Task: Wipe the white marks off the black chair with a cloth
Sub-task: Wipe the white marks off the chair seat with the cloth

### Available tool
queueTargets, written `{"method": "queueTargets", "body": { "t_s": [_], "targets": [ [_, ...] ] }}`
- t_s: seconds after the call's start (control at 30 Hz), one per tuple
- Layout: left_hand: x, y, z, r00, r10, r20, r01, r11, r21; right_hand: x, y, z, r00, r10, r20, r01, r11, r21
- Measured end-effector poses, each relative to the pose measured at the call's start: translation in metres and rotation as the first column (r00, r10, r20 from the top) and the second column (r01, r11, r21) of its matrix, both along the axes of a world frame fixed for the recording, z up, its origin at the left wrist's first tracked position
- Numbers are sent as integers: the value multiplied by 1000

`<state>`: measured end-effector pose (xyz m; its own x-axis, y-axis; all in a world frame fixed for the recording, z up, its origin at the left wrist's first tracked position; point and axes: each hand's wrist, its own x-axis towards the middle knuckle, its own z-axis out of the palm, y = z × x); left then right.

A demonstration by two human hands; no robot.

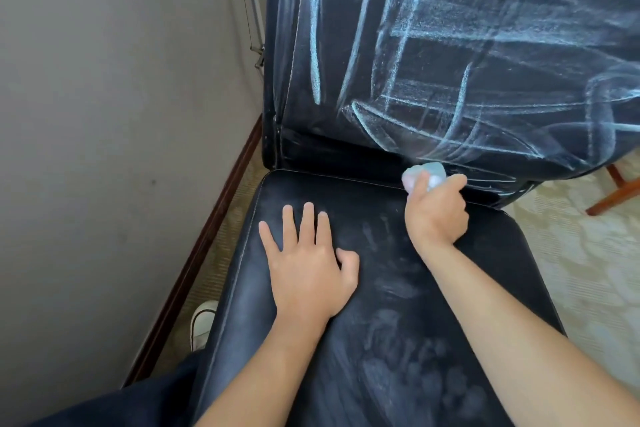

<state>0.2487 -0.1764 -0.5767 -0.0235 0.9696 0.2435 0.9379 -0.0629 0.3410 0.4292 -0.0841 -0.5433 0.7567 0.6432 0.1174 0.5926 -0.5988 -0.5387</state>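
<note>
A black leather chair (pixel 502 263) fills the middle of the head view. Its backrest carries many white chalk-like marks (pixel 460 55), lines and smears. The seat shows faint dusty smudges (pixel 398 288), including hand-shaped prints. My left hand (pixel 308 260) lies flat on the seat with its fingers spread. My right hand (pixel 436 211) grips a small bunched pale cloth (pixel 424 173) and holds it at the bottom edge of the backrest, just above the seat's rear. Most of the cloth is hidden inside the fist.
A grey wall (pixel 121 114) with a dark baseboard runs close along the chair's left. My white shoe (pixel 202 322) stands on the floor between wall and seat. Pale patterned carpet (pixel 581 270) and red-brown wooden legs (pixel 613 191) lie to the right.
</note>
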Motion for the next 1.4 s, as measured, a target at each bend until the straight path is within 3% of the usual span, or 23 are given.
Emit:
{"method": "queueTargets", "body": {
  "t_s": [0.13,0.3,0.4,0.43,0.6,0.7,0.77,0.83,0.93,1.03,1.13,1.27,1.33,1.4],
  "targets": [
    [-1,-2,2,999,-5,38,4,1000,14,-51,0,6,981,194,-20,-194,981,17],
    [-7,-2,1,992,-33,124,22,996,88,-168,28,18,822,569,33,-569,822,-15],
    [-8,-3,4,992,-47,121,27,987,159,-202,43,19,614,734,292,-738,665,-118],
    [-7,-2,5,992,-48,120,26,984,177,-205,48,20,576,729,371,-740,657,-142],
    [-7,-1,2,988,-61,142,33,981,193,-195,46,17,652,611,448,-656,752,-70],
    [-6,0,-3,989,-67,133,54,993,102,-156,33,1,763,574,297,-560,816,-139],
    [-5,0,-4,989,-46,138,37,997,64,-125,23,-6,824,489,287,-463,872,-159],
    [-4,0,-4,989,-37,142,28,998,60,-106,13,-3,822,469,323,-443,883,-156],
    [-5,-1,-2,989,-27,144,19,998,57,-105,5,11,645,652,399,-633,748,-199],
    [-6,-1,-1,990,-25,142,21,999,30,-130,16,25,250,781,573,-851,459,-255],
    [-7,0,0,993,-29,114,30,1000,-7,-164,51,28,-23,732,681,-850,344,-399],
    [-8,0,-1,996,-40,84,40,999,2,-162,77,15,-224,749,624,-691,330,-643],
    [-9,0,-2,997,-40,70,39,999,9,-139,75,6,-243,749,616,-709,296,-640],
    [-10,0,-2,998,-41,54,40,999,14,-107,69,4,-202,738,644,-767,290,-572]
  ]
}}
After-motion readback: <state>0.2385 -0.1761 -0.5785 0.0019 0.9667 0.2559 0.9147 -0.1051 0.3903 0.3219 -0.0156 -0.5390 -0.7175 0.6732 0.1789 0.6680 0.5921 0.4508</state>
